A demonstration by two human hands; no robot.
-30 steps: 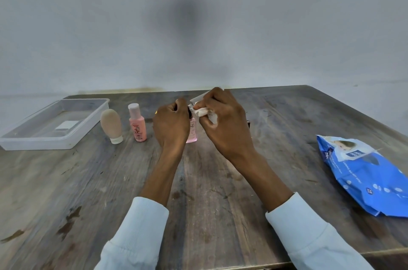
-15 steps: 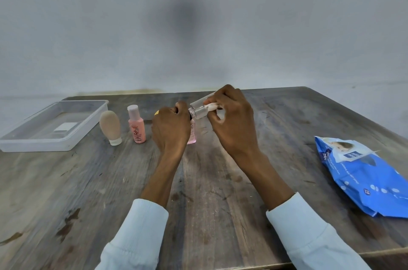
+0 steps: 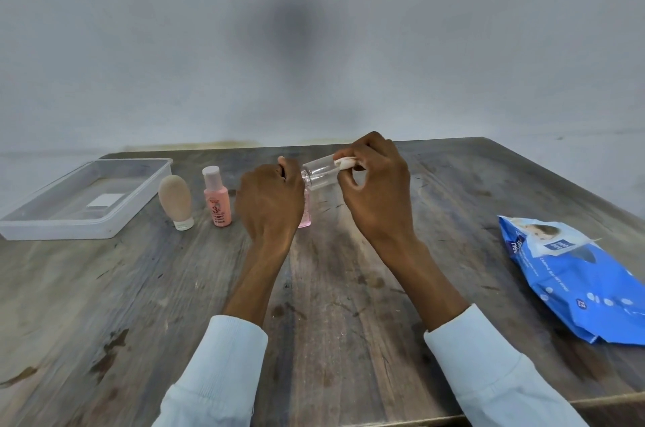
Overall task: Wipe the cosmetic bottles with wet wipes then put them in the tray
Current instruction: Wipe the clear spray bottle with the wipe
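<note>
grey wall behind, worn wood table [image 3: 331,287], empty tray [image 3: 104,231] far left. left hand [image 3: 268,203] grips the clear bottle [image 3: 319,175] by its neck end, held sideways above the table. right hand [image 3: 377,196] pinches the wipe [image 3: 345,162] on its base. i'd rotate the bottle slowly so the wipe covers every side.

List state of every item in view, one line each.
clear bottle: lifted, tilted on its side, held at the cap end
wipe: bunched, pressed to the clear bottle
left hand: grips the clear bottle
right hand: pinches the wipe
beige tube: upright on its cap
pink bottle: upright, capped
tray: holds no bottles
wipes pack: lying flat
</note>
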